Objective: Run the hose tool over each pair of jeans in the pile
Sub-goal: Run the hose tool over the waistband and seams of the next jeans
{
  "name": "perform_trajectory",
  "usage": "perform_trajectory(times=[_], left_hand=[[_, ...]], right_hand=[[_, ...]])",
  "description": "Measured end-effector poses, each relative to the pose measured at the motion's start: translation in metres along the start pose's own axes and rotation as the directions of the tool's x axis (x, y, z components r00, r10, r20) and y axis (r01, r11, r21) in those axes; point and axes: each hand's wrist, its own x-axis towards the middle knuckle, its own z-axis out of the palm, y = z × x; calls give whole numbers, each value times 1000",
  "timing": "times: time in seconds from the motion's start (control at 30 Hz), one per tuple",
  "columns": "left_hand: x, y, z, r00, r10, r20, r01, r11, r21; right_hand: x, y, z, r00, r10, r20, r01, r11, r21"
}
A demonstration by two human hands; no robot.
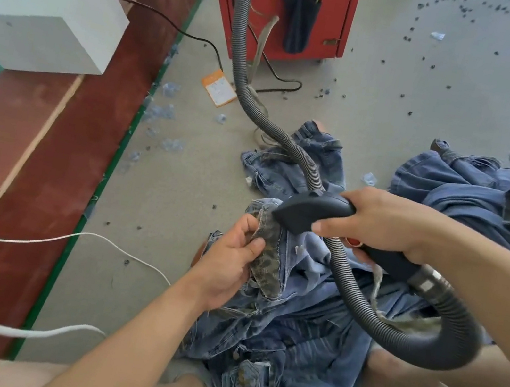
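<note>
Jeans (287, 317) lie crumpled on the floor (186, 154) across the person's lap, near the frame's lower middle. Left hand (231, 267) pinches the leopard-lined waistband (269, 263), grip closed on the fabric, lifting it up. Right hand (376, 224) wraps the black hose tool (311, 213), grip closed on its handle, nozzle tip touching the waistband edge. Ribbed hose (244, 66) runs from the tool back to a red machine (310, 16) at the top. More jeans in a pile (482, 197) at right, another pair (285, 164) behind the tool. White cable (70, 238) at left.
</note>
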Motion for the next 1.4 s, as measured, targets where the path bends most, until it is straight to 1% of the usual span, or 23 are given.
perform_trajectory(times=[0.07, 0.13, 0.23, 0.3, 0.37, 0.43, 0.5, 0.57, 0.63, 0.7, 0.77, 0.8, 0.9, 1.0, 1.03, 1.1, 1.17, 1.23, 1.4], left_hand=[[0, -1, -1, 1000, 9, 12, -10, 999, 42], [0, 0, -1, 1000, 16, 20, -17, 998, 59], [1, 1, -1, 998, 51, 27, -53, 993, 106], [1, 2, -2, 997, 74, 34, -79, 985, 154], [2, 1, -3, 995, 87, 53, -97, 966, 241], [2, -3, -4, 994, 73, 81, -96, 936, 339], [2, -5, -4, 995, 63, 77, -85, 938, 337], [2, -3, -6, 996, 75, 53, -87, 955, 284], [2, 2, -8, 996, 89, 21, -92, 962, 258], [3, 7, -7, 995, 95, 17, -97, 964, 250], [2, 7, -4, 996, 88, 18, -90, 964, 250], [2, 6, -4, 996, 87, 19, -89, 967, 240], [1, 3, -6, 996, 83, 23, -86, 968, 234], [1, -1, -7, 998, 68, 9, -68, 962, 264], [1, -1, -7, 998, 66, 11, -66, 961, 269], [1, 2, -7, 996, 84, 14, -85, 957, 276], [2, 5, -9, 996, 92, 4, -90, 955, 281], [2, 8, -9, 996, 92, 16, -93, 956, 278], [2, 6, -13, 995, 65, 75, -87, 931, 353]], right_hand=[[-1, 1, -5, 1000, 2, -24, 0, 999, 54], [-4, 3, -16, 1000, 5, -27, -4, 999, 46], [-10, 2, -29, 997, 42, 70, -43, 999, 19], [-10, 1, -25, 993, 40, 115, -39, 999, -16], [-4, 0, -15, 997, 18, 74, -18, 1000, -2], [3, -1, -7, 1000, -7, -23, 7, 1000, 19], [5, 0, -12, 997, 0, -74, 2, 1000, 27], [1, 2, -25, 1000, 5, -24, -5, 1000, 21], [-8, 5, -32, 998, -21, 56, 23, 999, -33], [-14, 4, -27, 993, -60, 104, 75, 985, -152], [-14, 1, -11, 990, -116, 76, 132, 956, -261], [-11, 0, -4, 989, -144, 40, 149, 949, -279], [-2, -2, 12, 986, -162, -41, 152, 971, -183], [4, 1, 9, 984, -130, -120, 121, 989, -84], [3, 3, 3, 986, -115, -119, 109, 993, -48], [-1, 8, -14, 993, -104, -61, 103, 994, -19], [-6, 12, -25, 993, -117, 10, 117, 991, -65], [-8, 13, -24, 989, -137, 48, 143, 977, -159], [1, 8, -2, 956, -293, -31, 260, 889, -378]])
